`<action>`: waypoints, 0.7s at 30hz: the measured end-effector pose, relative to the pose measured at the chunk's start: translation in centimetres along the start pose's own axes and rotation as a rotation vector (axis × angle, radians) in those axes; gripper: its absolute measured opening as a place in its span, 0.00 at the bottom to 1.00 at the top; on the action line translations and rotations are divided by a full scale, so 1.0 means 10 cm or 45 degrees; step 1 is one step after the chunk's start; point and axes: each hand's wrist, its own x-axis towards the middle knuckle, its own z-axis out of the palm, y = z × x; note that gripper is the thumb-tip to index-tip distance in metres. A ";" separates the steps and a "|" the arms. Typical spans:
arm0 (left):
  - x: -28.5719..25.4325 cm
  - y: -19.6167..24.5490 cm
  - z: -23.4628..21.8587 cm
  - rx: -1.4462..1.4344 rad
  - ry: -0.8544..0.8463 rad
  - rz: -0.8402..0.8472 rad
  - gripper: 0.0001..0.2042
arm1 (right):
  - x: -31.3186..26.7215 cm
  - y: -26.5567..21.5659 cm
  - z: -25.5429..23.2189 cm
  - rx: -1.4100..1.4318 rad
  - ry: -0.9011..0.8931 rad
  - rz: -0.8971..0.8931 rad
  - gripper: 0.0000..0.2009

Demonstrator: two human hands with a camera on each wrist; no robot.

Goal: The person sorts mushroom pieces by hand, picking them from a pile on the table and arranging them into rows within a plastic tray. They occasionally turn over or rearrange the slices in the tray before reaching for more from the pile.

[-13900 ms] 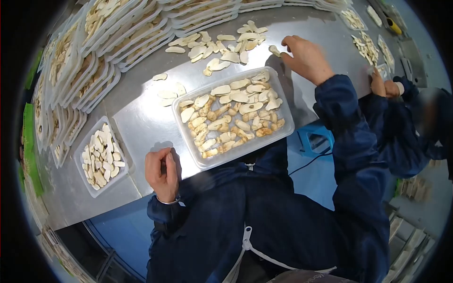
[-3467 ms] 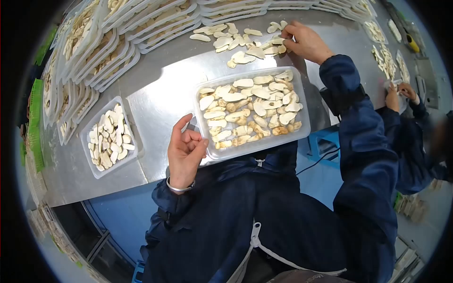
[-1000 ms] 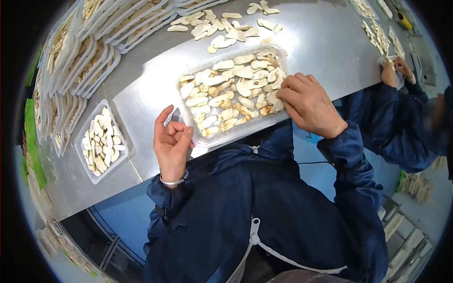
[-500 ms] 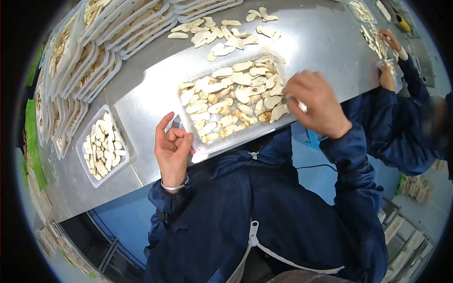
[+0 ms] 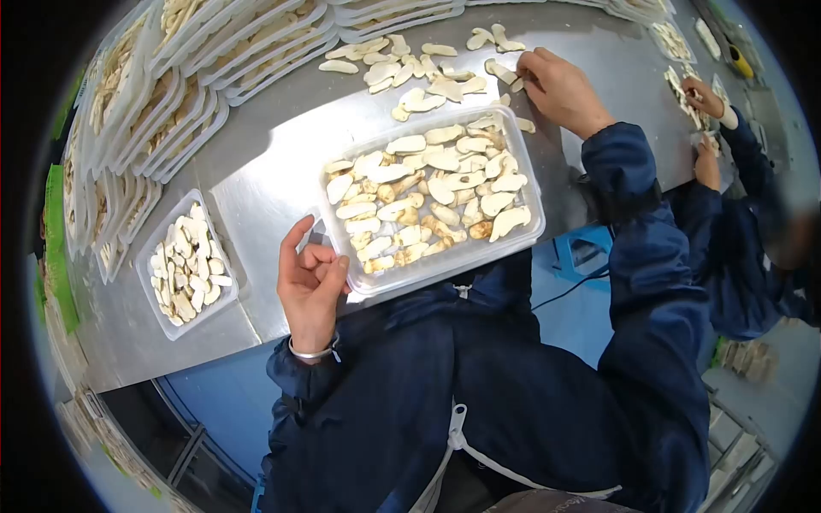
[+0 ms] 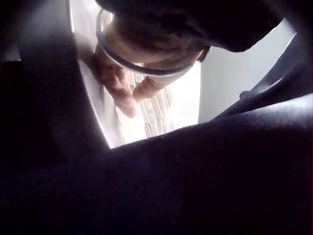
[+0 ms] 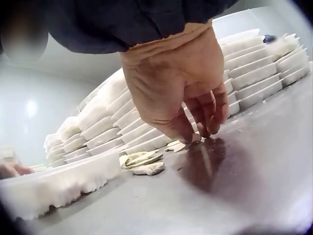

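Note:
A clear plastic tray [image 5: 537, 224] stands at the table's front edge, with rows of pale and brown-edged mushroom slices [image 5: 445, 160] laid in it. Beyond it my right hand [image 5: 560, 90] reaches down to the tabletop. In the right wrist view, thumb and fingers of the right hand [image 7: 181, 93] pinch a small mushroom slice [image 7: 196, 138] low over the metal. My left hand [image 5: 310, 286] lies beside the tray's left corner, index finger raised and the others loosely curled. Nothing shows between the fingers of the left hand [image 6: 128, 90] in the left wrist view.
Loose mushroom slices [image 5: 410, 77] lie behind the tray. A smaller tray [image 5: 229, 295] of cut pieces stands at left. Stacked filled trays [image 5: 184, 94] line the back and left of the metal table [image 5: 265, 256]. Another person's hand [image 5: 703, 98] works at far right.
My right hand has moved from the tray's right end up to the loose slices behind it. A slice lies at the tray's lower right. My left hand has hardly moved.

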 end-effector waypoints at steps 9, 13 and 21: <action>0.01 -0.05 -0.02 0.052 -0.024 0.070 0.29 | -0.61 -0.51 -0.46 0.394 -0.026 0.070 0.03; 0.02 -0.05 -0.02 0.049 -0.037 0.092 0.29 | -0.86 -0.82 -0.46 0.233 -0.075 -0.183 0.02; 0.02 -0.09 -0.02 0.019 -0.039 0.116 0.29 | -0.77 -0.87 -0.52 0.185 0.068 -0.174 0.03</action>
